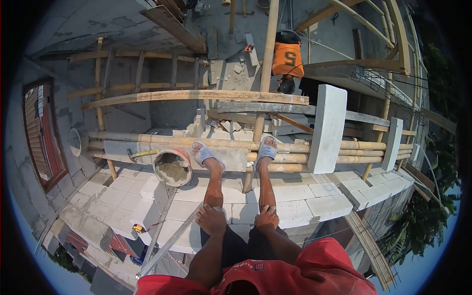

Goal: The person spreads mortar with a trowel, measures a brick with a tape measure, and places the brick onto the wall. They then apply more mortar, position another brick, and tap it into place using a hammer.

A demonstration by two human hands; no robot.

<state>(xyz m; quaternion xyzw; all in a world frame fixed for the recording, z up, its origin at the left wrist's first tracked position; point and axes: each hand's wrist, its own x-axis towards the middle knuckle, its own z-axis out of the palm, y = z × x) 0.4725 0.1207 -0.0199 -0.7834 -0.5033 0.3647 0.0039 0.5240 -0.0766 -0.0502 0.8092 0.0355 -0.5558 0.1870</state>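
Observation:
My left hand [211,220] rests on my left knee, its fingers draped loosely over the front. Over my right knee lies my right hand [267,219], fingers slightly bent and apart. Neither holds a tool. I sit on a wall of white lightweight blocks [285,201]. My feet, in blue-grey slide sandals [209,156], press on a bamboo scaffold [236,144] and a plank [231,158] on it. Left of my feet stands a bucket of grey mortar [173,168], with a yellow-handled hammer [143,154] beside it.
A white block [328,130] stands across the bamboo poles at right, with another block [393,144] beyond. Below, a person in an orange shirt [288,59] bends over. A tape measure [139,228] lies on the wall at left. A wooden beam [196,97] crosses the scaffold.

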